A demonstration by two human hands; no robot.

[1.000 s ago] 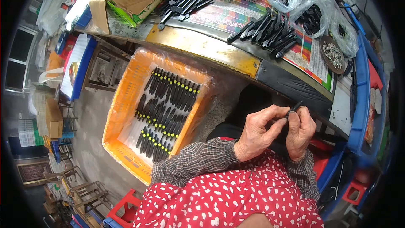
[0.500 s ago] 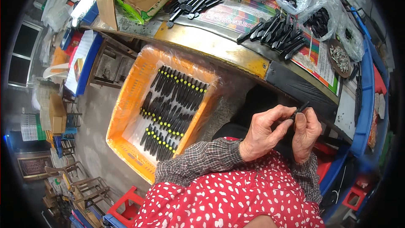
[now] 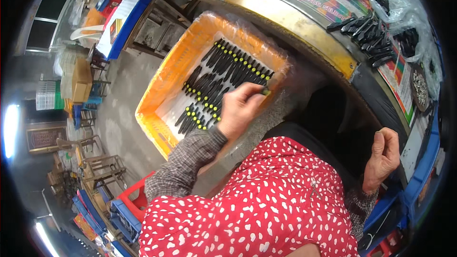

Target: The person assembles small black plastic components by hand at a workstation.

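My left hand (image 3: 240, 109) reaches over the right side of an orange plastic basket (image 3: 154, 83) lined with clear film. Its thumb and fingertips pinch a small dark piece (image 3: 265, 92) with a yellowish-green spot; most of that piece is hidden by the fingers. Inside the basket lie rows of flat black blade-like parts (image 3: 221, 64), each with a round yellow-green dot near one end. Over to the right, beside the bench edge, my right hand (image 3: 383, 159) is raised, its fingers loosely bent, the thumb apart from them and nothing visible in it.
The workbench (image 3: 295, 16) curves along the top and right, with a metal edge. On it lie a pile of black parts (image 3: 369, 35), clear plastic bags (image 3: 395, 0) and a round dish of small metal pieces (image 3: 419, 88). A red stool (image 3: 135, 195) stands lower left.
My hands have parted. The left went from beside the right hand over to the basket with a small black piece; the right moved rightward and let go. The view has shifted.
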